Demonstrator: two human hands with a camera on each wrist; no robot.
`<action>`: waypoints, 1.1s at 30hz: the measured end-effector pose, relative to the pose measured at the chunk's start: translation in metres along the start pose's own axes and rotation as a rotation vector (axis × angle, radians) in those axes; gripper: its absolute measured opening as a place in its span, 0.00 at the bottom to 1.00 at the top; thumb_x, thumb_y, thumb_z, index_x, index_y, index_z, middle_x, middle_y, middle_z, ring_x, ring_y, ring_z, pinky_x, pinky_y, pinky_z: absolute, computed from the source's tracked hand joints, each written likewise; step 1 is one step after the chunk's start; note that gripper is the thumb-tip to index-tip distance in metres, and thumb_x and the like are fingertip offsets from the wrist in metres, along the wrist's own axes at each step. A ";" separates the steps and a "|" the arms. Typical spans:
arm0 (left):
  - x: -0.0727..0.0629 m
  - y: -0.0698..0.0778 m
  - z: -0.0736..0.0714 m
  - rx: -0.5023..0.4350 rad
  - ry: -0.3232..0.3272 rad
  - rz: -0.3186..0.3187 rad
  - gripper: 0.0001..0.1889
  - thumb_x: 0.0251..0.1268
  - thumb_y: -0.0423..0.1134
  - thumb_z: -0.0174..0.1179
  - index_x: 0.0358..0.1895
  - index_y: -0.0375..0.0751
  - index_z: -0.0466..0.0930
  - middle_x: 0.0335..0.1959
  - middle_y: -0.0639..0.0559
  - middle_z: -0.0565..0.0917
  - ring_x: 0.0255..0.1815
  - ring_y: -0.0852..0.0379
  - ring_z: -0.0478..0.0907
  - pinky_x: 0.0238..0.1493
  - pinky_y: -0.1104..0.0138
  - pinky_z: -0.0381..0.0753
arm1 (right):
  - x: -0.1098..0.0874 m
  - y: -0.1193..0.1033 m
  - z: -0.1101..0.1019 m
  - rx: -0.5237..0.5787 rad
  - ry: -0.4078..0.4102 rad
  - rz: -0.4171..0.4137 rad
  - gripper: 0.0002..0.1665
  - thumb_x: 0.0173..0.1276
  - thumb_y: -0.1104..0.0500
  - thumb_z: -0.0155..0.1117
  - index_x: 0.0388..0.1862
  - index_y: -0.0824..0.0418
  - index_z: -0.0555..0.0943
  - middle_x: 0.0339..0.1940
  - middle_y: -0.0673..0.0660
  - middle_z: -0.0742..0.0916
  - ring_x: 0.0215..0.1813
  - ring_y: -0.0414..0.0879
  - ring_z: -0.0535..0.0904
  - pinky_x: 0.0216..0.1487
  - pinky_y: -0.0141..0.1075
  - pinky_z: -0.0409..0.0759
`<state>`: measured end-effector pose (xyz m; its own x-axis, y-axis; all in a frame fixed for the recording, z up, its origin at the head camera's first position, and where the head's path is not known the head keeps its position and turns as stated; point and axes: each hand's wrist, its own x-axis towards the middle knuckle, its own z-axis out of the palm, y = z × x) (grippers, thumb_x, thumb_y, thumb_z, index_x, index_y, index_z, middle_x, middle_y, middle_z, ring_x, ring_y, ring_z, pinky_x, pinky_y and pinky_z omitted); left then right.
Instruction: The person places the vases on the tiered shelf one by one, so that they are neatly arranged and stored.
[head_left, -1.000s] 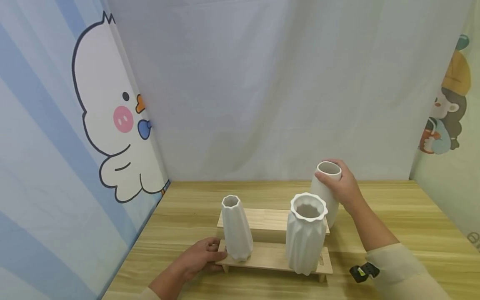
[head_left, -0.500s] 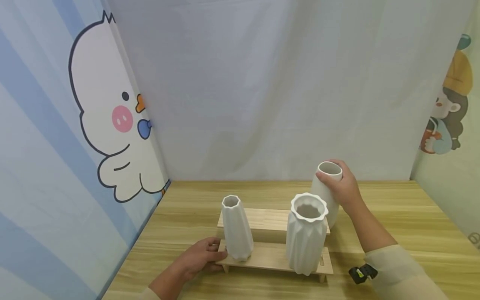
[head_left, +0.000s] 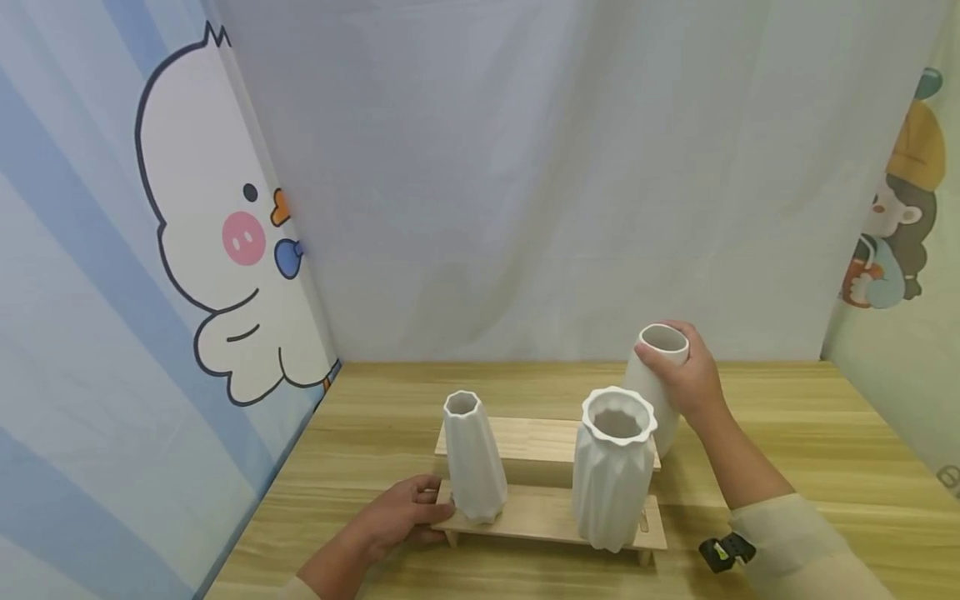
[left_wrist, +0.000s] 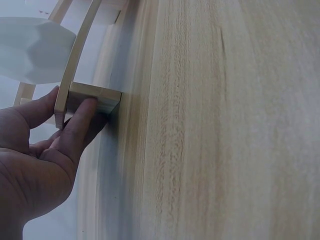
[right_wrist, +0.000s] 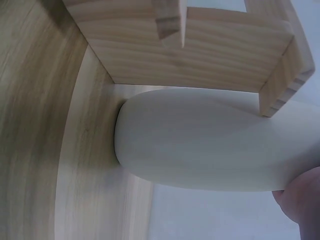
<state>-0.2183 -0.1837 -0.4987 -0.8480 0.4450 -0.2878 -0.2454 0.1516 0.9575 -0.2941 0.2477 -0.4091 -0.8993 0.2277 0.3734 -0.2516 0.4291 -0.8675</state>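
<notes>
In the head view, my right hand [head_left: 693, 375] grips a smooth white vase [head_left: 643, 385] near its rim, thumb on the near side. The right wrist view shows this vase [right_wrist: 200, 140] with its base at the table, close against the end of a wooden stand. My left hand [head_left: 401, 512] holds the left end of that two-step stand [head_left: 528, 510]; the left wrist view has the thumb above the board and fingers at the leg [left_wrist: 95, 92]. On the lower step stand a slim ribbed vase [head_left: 476, 467] at left and a wider pleated vase [head_left: 611, 487] at right, partly hiding the smooth one.
The wood-grain table [head_left: 360, 417] reaches back to a pale grey curtain [head_left: 525, 183]. Printed cartoon sheets hang at left [head_left: 202, 183] and right [head_left: 892, 333]. A small black device [head_left: 726, 552] is by the right sleeve [head_left: 787, 533].
The smooth vase's rim and my right hand have shifted slightly to the right. My left hand and the vases on the stand look the same.
</notes>
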 end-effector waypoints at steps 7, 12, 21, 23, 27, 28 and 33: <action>-0.002 0.001 0.000 -0.017 -0.002 0.001 0.41 0.65 0.35 0.64 0.71 0.18 0.49 0.65 0.25 0.70 0.56 0.43 0.80 0.51 0.55 0.86 | -0.005 -0.003 -0.003 0.000 0.012 0.011 0.33 0.64 0.44 0.69 0.63 0.55 0.72 0.46 0.56 0.80 0.42 0.41 0.76 0.35 0.28 0.80; -0.002 0.002 0.000 -0.011 -0.001 -0.007 0.40 0.65 0.36 0.65 0.71 0.19 0.52 0.64 0.26 0.72 0.56 0.44 0.81 0.51 0.54 0.86 | -0.007 -0.004 -0.003 -0.002 0.029 0.011 0.32 0.64 0.45 0.69 0.62 0.55 0.73 0.45 0.56 0.81 0.41 0.41 0.76 0.35 0.28 0.80; -0.001 0.001 0.000 -0.018 -0.007 -0.011 0.37 0.65 0.35 0.64 0.70 0.21 0.55 0.63 0.29 0.75 0.54 0.46 0.81 0.51 0.53 0.86 | -0.011 -0.009 -0.007 -0.005 0.028 0.021 0.33 0.64 0.44 0.69 0.63 0.55 0.72 0.44 0.55 0.80 0.41 0.40 0.75 0.34 0.28 0.79; -0.001 0.000 0.000 -0.019 -0.009 -0.011 0.37 0.65 0.35 0.64 0.70 0.21 0.55 0.62 0.30 0.75 0.54 0.46 0.81 0.51 0.53 0.86 | -0.012 -0.010 -0.008 -0.008 0.019 0.019 0.33 0.64 0.44 0.68 0.63 0.55 0.72 0.44 0.56 0.80 0.41 0.40 0.75 0.35 0.28 0.80; -0.001 0.001 0.000 -0.017 -0.009 -0.015 0.37 0.65 0.36 0.65 0.70 0.21 0.55 0.63 0.30 0.75 0.54 0.45 0.81 0.51 0.53 0.86 | -0.012 -0.010 -0.011 -0.020 0.006 0.012 0.33 0.65 0.44 0.68 0.64 0.55 0.71 0.44 0.56 0.80 0.41 0.40 0.75 0.35 0.29 0.79; -0.001 0.001 0.000 -0.015 -0.008 -0.015 0.38 0.65 0.36 0.65 0.70 0.21 0.55 0.63 0.30 0.75 0.55 0.45 0.81 0.51 0.53 0.86 | -0.011 -0.009 -0.012 -0.021 0.002 0.010 0.33 0.65 0.44 0.67 0.64 0.55 0.71 0.45 0.56 0.80 0.42 0.40 0.75 0.35 0.29 0.79; 0.000 0.001 0.000 -0.006 -0.002 -0.011 0.39 0.65 0.36 0.65 0.70 0.21 0.54 0.63 0.29 0.74 0.55 0.44 0.81 0.51 0.53 0.86 | -0.011 -0.008 -0.013 -0.023 -0.009 0.006 0.33 0.65 0.44 0.67 0.65 0.54 0.71 0.45 0.56 0.79 0.42 0.41 0.75 0.35 0.30 0.80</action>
<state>-0.2184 -0.1840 -0.4979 -0.8443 0.4449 -0.2988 -0.2580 0.1511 0.9542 -0.2780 0.2533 -0.4020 -0.9040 0.2224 0.3652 -0.2381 0.4477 -0.8619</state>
